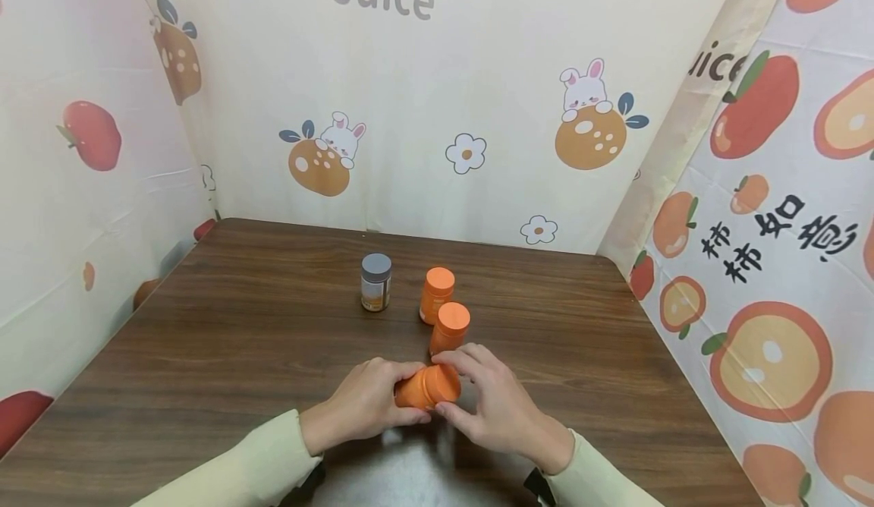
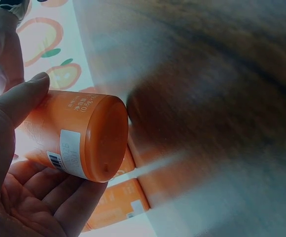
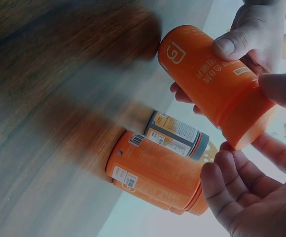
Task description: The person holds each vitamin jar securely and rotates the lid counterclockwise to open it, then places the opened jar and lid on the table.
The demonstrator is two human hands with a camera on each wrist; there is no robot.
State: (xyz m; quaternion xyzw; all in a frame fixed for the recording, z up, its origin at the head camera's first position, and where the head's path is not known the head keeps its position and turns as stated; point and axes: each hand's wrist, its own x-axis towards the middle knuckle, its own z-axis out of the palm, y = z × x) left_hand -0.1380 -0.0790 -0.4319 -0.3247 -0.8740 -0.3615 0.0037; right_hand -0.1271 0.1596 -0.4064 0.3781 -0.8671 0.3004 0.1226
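Note:
Near the front of the table, a tilted orange bottle (image 1: 412, 392) with an orange lid (image 1: 445, 384) is held between both hands. My left hand (image 1: 365, 401) grips its body, thumb on one side and fingers on the other. In the left wrist view the base of the bottle (image 2: 106, 138) and a white label face the camera. My right hand (image 1: 495, 401) has thumb and fingertips around the lid, which looks closed on the bottle in the right wrist view. Just behind the hands stand two similar upright orange bottles, the nearer one (image 1: 449, 328) and the farther one (image 1: 437, 296).
A small jar with a grey lid (image 1: 376, 283) stands to the left of the upright orange bottles. The dark wooden table (image 1: 259, 317) is bounded by fruit-printed cloth (image 1: 423, 97) at the back and both sides.

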